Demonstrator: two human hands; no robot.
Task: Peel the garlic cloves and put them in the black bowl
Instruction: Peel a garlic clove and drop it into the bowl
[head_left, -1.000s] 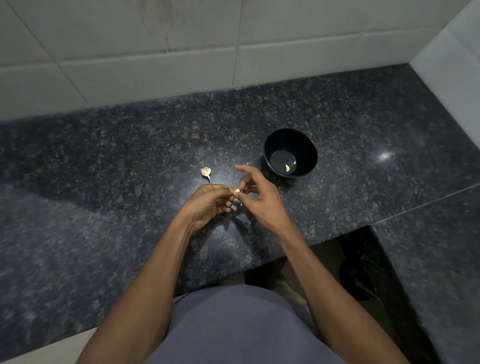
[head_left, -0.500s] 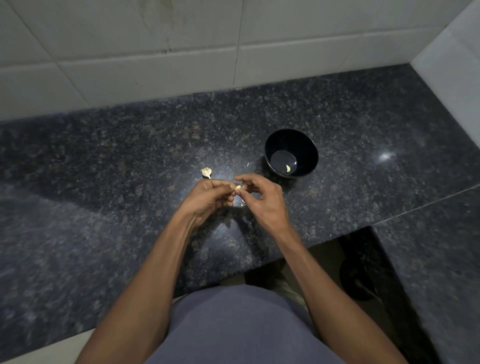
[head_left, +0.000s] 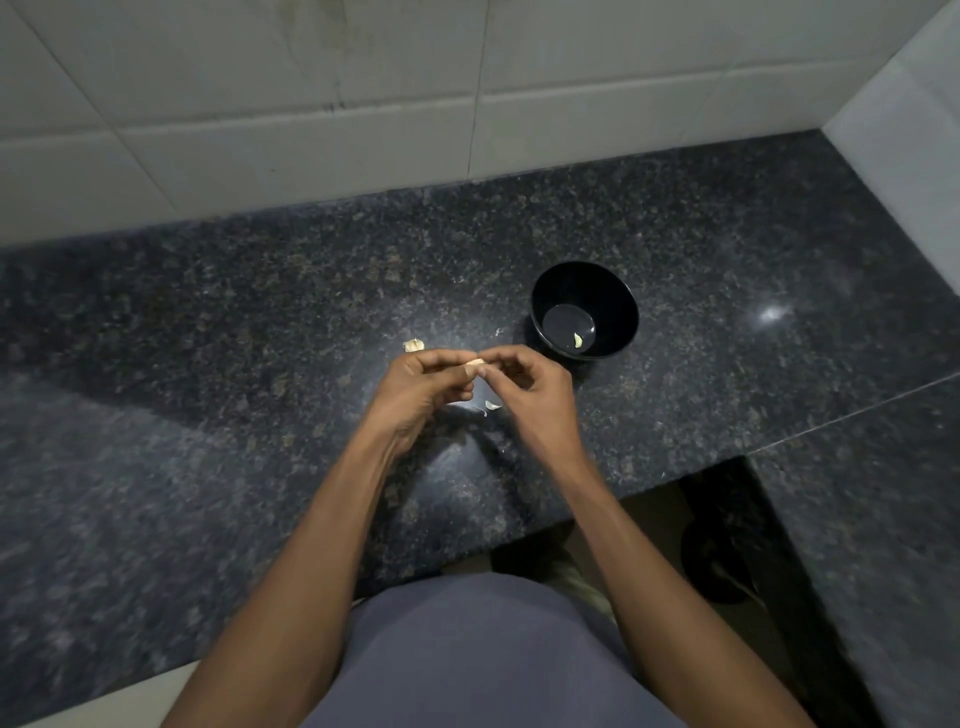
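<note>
Both hands meet above the counter (head_left: 208, 364), just off the bowl's 8 o'clock side. The left hand (head_left: 421, 384) pinches a clove (head_left: 474, 367) between thumb and curled fingers; the right hand (head_left: 524, 387) has its thumb and forefinger closed on the same clove from the 3 o'clock side, its other fingers curled in. So the two hands are together, each clamped on the one clove.

A second ago the right forefinger stood raised and stretched out over the clove, the hand looser; half a second ago it had begun to fold down. Now it lies bent flat against the clove tip, touching the left fingers. The hands have also drifted slightly toward 12 o'clock, nearer the spare clove.

A skin flake (head_left: 492, 405) lies on the counter just below the hands, at their 6 o'clock; in the earlier frames the hands hid that spot, so whether it is newly fallen cannot be told.

The bowl (head_left: 618, 291) sits unmoved at 2 o'clock from the hands, with one peeled clove (head_left: 577, 340) inside, near the floor's 5 o'clock edge, as before. The spare clove (head_left: 414, 345) stays on the counter at the left hand's 12 o'clock, just beside the knuckles.
</note>
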